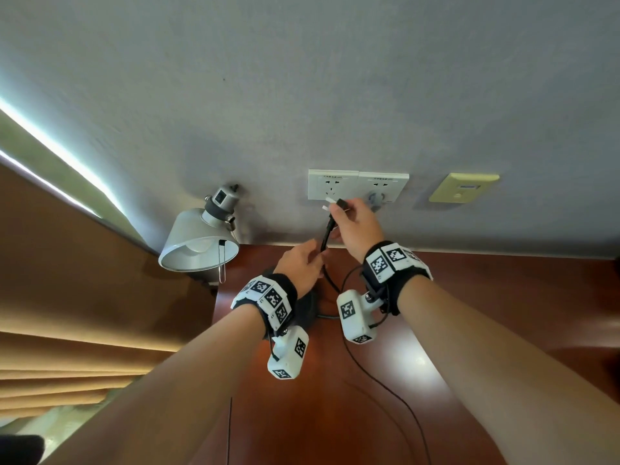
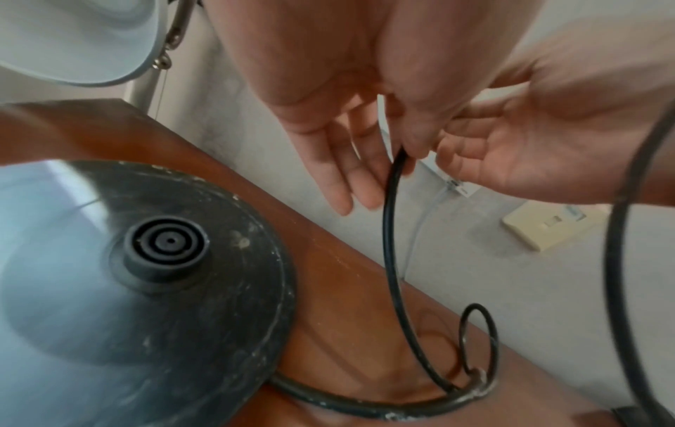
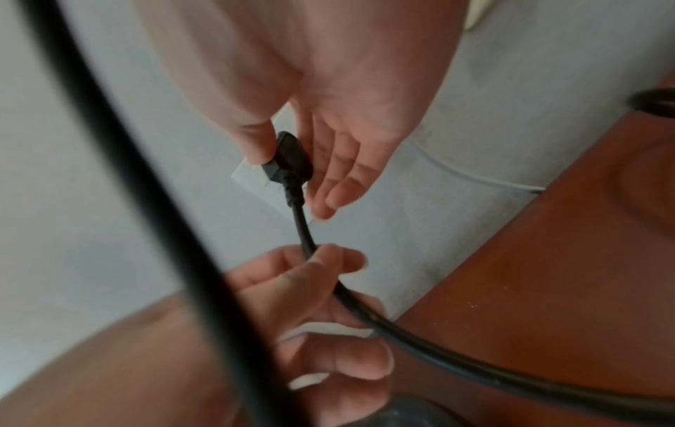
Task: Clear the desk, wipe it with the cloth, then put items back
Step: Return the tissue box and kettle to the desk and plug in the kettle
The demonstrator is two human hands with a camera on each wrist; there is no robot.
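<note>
A black plug (image 1: 341, 203) is pinched between the thumb and fingers of my right hand (image 1: 345, 209), close in front of the white wall socket (image 1: 332, 184). In the right wrist view the plug (image 3: 292, 159) overlaps the socket plate (image 3: 252, 176). My left hand (image 1: 315, 255) pinches the black cable (image 2: 392, 245) a little below the plug, thumb against fingers. The cable loops down to the round black kettle base (image 2: 146, 274), which sits on the red-brown desk (image 1: 469, 313) by the wall. No cloth is in view.
A grey lamp (image 1: 201, 243) hangs over the desk's left back corner. A second white socket (image 1: 382, 187) and a yellow wall plate (image 1: 463, 187) are to the right. A thin black wire (image 1: 385, 384) trails over the desk. A white cable (image 3: 475, 176) runs down behind the desk.
</note>
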